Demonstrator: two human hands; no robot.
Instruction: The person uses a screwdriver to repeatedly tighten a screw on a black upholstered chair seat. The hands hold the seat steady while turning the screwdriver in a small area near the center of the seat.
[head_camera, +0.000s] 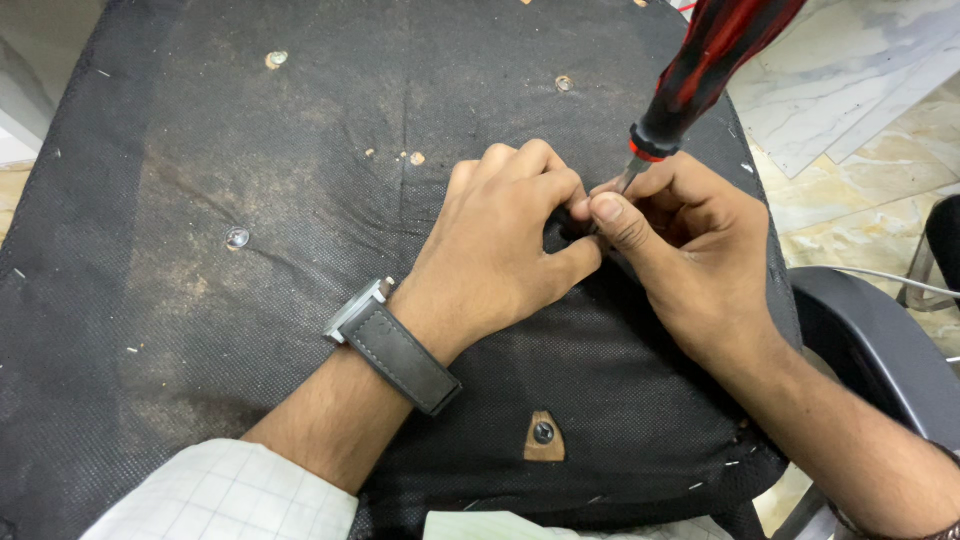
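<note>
Screwdriver (705, 70) with a red-and-black handle stands tilted over the upturned chair seat (200, 300), its handle leaning up and away toward the far right edge of the seat and its thin metal shaft running down into the person's fingers. Right hand (690, 250) pinches the shaft low down, thumb and forefinger closed around it just above the tip, which is hidden behind the fingers. Left hand (500, 240) lies curled on the black fabric right beside it, its fingertips bunched against the right thumb at the spot where the tip meets the seat; whether it grips anything there, I cannot tell. A wristwatch (385, 340) with a dark strap sits on the left wrist. Several screw heads (238, 238) dot the fabric left of the hands, and a small triangular cutout (544, 436) with a bolt shows on the near edge of the seat. A dark chair arm (870, 340) curves off beyond the seat's right side.
</note>
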